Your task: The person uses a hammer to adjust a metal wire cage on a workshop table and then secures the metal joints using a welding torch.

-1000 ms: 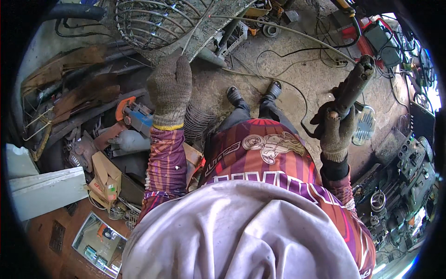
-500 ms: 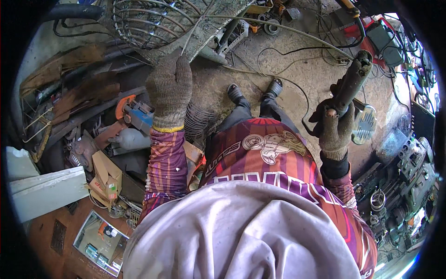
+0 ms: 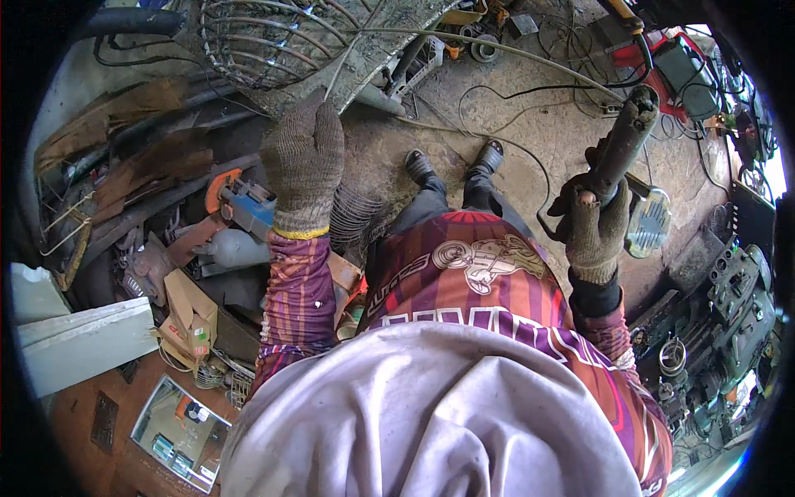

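My left hand (image 3: 305,161), in a knitted grey-brown glove with a yellow cuff, is closed at the edge of the metal worktable (image 3: 397,37). A thin metal rod (image 3: 339,68) emerges between its thumb and fingers. On the table lies a round cage of bent rods (image 3: 265,41). Out to the right, my gloved right hand (image 3: 598,232) grips a thick dark metal tube (image 3: 625,137), tilted up with its ragged end away from me. Beside that hand is a flat rounded yellowish-grey piece (image 3: 648,222); how it joins the tube is hidden. Another long rod (image 3: 505,51) runs from the table toward the tube.
A coil of wire (image 3: 354,211) lies beneath the table. Scrap, a blue-and-orange tool (image 3: 244,203) and an opened cardboard box (image 3: 189,315) crowd the left. Cables (image 3: 530,153) trail across the floor. A green-grey machine box (image 3: 687,79) and heavy machinery (image 3: 737,319) stand at right.
My right hand and the dark tube have shifted slightly left and nearer. My left hand stays almost in place.
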Demonstrator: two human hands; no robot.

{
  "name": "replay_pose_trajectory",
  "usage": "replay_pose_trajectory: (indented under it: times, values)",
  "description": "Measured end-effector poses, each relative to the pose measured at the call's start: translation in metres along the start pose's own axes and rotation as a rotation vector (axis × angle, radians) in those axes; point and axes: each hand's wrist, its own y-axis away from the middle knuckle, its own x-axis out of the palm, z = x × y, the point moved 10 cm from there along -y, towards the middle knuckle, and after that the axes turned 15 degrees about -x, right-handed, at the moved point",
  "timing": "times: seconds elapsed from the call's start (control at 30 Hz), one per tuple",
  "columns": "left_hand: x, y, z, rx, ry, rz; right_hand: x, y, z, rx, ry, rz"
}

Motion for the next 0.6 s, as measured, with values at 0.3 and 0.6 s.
replay_pose_trajectory:
  times: [0.3, 0.6]
  values:
    - [0.0009, 0.0011, 0.002, 0.019, -0.055, -0.013, 0.0011, -0.0002, 0.0005, -0.015, 0.026, -0.004]
    - [0.0018, 0.0021, 0.002, -0.044, -0.044, 0.031, 0.002, -0.0001, -0.0032, -0.056, -0.003, 0.021]
